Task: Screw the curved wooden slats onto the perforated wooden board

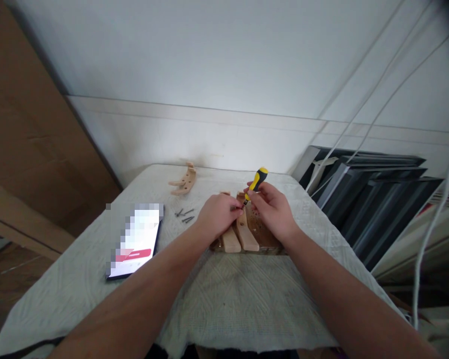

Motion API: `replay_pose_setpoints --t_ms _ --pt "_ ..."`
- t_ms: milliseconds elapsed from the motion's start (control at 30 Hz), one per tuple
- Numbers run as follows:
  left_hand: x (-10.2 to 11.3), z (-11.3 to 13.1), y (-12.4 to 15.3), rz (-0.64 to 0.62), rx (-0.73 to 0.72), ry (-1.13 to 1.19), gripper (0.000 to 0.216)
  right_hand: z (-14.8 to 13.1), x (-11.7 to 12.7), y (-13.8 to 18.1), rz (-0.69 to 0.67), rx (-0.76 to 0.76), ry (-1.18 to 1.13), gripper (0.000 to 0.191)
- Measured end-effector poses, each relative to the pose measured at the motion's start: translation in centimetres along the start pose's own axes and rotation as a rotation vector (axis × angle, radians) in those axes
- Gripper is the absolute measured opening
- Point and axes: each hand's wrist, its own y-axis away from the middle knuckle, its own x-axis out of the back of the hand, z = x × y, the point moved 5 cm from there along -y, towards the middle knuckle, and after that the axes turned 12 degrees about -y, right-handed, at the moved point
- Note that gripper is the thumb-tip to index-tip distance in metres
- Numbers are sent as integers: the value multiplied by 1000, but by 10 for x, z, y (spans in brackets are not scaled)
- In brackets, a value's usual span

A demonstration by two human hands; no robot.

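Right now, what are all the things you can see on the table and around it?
screwdriver: 1, yellow and black, in right hand above the wood board
wood board: 1, brown, table centre, under both hands
wood slats: 2, pale, lying on the board
screws: a few, dark, left of the hands
wood hooks: 1 cluster, pale, far edge of table
phone: 1, black with lit screen, table left
cloth: 1, whitish, covering the table
frames: several, dark, leaning at right
cables: several, white, right
left hand: 1, fingertips at the screwdriver tip
right hand: 1, gripping the screwdriver

White wall (224,60) behind cloth-covered table (247,299), brown cardboard (30,149) on left, dark panels (381,209) stacked on right.
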Motion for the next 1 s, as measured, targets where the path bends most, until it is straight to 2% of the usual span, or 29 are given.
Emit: replay_pose_setpoints --t_ms 167,267,433,700,867,1000 --pt "0 -6 0 -46 8 83 17 4 3 -4 37 -6 64 27" --pt "-1 -10 1 -38 37 101 22 7 4 -5 41 11 69 33" --pt "-1 -6 3 -18 47 65 13 8 4 -4 54 34 121 38" --pt "0 -3 3 -39 35 35 12 5 1 -1 -22 5 -83 29" --pt "-3 -5 3 -43 56 81 13 -1 3 -1 43 59 142 29" --pt "-5 -6 4 -37 58 73 17 0 2 -1 53 69 87 33"
